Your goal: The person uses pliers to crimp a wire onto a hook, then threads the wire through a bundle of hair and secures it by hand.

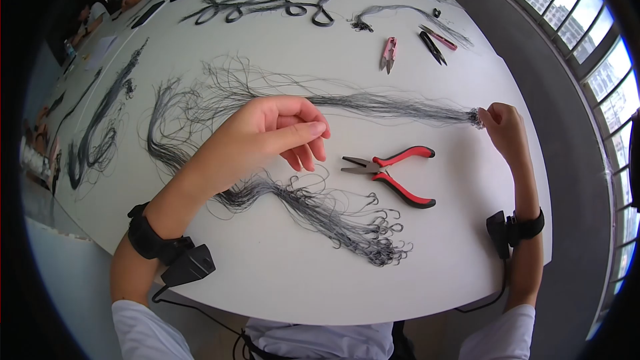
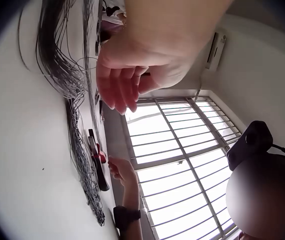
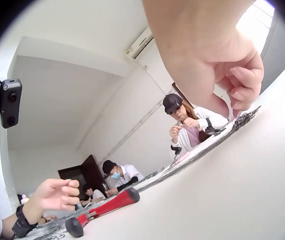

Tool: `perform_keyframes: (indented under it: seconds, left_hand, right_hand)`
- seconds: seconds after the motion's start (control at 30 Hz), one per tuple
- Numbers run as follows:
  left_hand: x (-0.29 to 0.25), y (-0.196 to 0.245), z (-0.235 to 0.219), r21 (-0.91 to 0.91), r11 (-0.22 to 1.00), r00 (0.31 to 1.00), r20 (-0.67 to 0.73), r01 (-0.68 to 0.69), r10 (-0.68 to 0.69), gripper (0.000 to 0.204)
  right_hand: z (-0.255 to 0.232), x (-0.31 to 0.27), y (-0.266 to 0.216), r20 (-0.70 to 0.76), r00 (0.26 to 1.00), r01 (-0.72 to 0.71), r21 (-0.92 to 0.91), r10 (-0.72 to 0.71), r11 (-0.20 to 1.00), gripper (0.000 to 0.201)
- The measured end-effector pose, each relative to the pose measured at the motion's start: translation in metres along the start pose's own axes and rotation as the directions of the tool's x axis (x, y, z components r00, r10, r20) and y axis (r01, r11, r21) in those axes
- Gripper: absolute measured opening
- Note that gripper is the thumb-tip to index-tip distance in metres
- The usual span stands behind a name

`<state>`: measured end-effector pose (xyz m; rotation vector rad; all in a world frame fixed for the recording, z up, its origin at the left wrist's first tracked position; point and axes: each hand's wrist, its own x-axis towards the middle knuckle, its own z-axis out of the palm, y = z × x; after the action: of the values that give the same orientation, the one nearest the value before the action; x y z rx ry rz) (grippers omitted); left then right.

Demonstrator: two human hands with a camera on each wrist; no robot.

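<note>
My right hand (image 1: 505,130) pinches the knotted, looped end of a long bundle of thin dark strands (image 1: 400,108), which lies leftward across the white table. In the right wrist view, the thumb and fingertips of that hand (image 3: 227,75) touch the dark looped end (image 3: 243,120). Raised over the bundle's left part, my left hand (image 1: 287,130) has loosely bent fingers; no object shows in it. The left wrist view shows this hand (image 2: 132,75) with relaxed fingers too. A second bundle (image 1: 320,217) with hooked ends curves below it. Red-handled pliers (image 1: 400,192) lie spread between the hands.
Pink snips (image 1: 389,53), black snips (image 1: 433,48) and more strand bundles (image 1: 267,7) lie farther back. Another bundle (image 1: 107,113) is at the left. People sit at the far side, one in a black cap (image 3: 172,103). Barred windows (image 1: 573,20) stand to the right.
</note>
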<state>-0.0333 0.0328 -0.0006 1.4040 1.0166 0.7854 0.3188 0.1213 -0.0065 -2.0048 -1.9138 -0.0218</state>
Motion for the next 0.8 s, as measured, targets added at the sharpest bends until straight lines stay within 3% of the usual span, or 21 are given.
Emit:
perform_keyframes:
  seconds: [0.07, 0.1, 0.13, 0.2, 0.23, 0.3, 0.53, 0.73, 0.8]
  left_hand:
    - [0.001, -0.005, 0.005, 0.006, 1.0, 0.999, 0.054, 0.007, -0.007, 0.014]
    - [0.001, -0.007, 0.007, 0.012, 1.0, 0.994, 0.109, 0.017, -0.018, 0.013]
    - [0.001, -0.008, 0.01, 0.012, 0.999, 0.991, 0.13, 0.037, -0.038, 0.013]
    - [0.001, -0.009, 0.013, 0.0, 0.999, 0.987, 0.152, 0.041, -0.041, 0.013]
    - [0.001, -0.01, 0.014, -0.011, 0.999, 0.982, 0.182, 0.045, -0.042, 0.013]
    - [0.001, -0.009, 0.015, -0.024, 0.998, 0.983, 0.18, 0.051, -0.046, 0.013]
    - [0.001, -0.011, 0.016, -0.039, 0.999, 0.986, 0.167, 0.034, -0.027, 0.013]
    - [-0.001, -0.013, 0.02, -0.009, 1.0, 0.986, 0.164, -0.017, 0.019, 0.014]
    - [-0.002, -0.012, 0.023, 0.03, 0.999, 0.986, 0.164, -0.045, 0.039, 0.015]
  right_hand:
    - [0.003, -0.009, -0.013, -0.092, 0.964, 0.264, 0.239, -0.249, 0.934, 0.017]
    - [-0.007, -0.026, -0.037, -0.048, 0.934, 0.351, 0.317, -0.355, 0.881, 0.008]
    - [-0.006, -0.036, -0.049, -0.051, 0.843, 0.507, 0.403, -0.535, 0.761, 0.002]
    - [-0.012, -0.061, -0.076, 0.056, 0.667, 0.609, 0.533, -0.743, 0.587, 0.008]
    - [-0.008, -0.069, -0.083, 0.003, 0.568, 0.685, 0.553, -0.823, 0.474, 0.01]
    - [0.002, -0.078, -0.091, -0.058, 0.47, 0.749, 0.554, -0.881, 0.364, 0.011]
    - [0.017, -0.086, -0.099, -0.054, 0.425, 0.794, 0.503, -0.904, 0.343, 0.013]
    - [0.018, -0.089, -0.099, -0.052, 0.444, 0.765, 0.541, -0.895, 0.348, 0.015]
    - [0.015, -0.089, -0.099, -0.065, 0.505, 0.688, 0.632, -0.861, 0.357, 0.015]
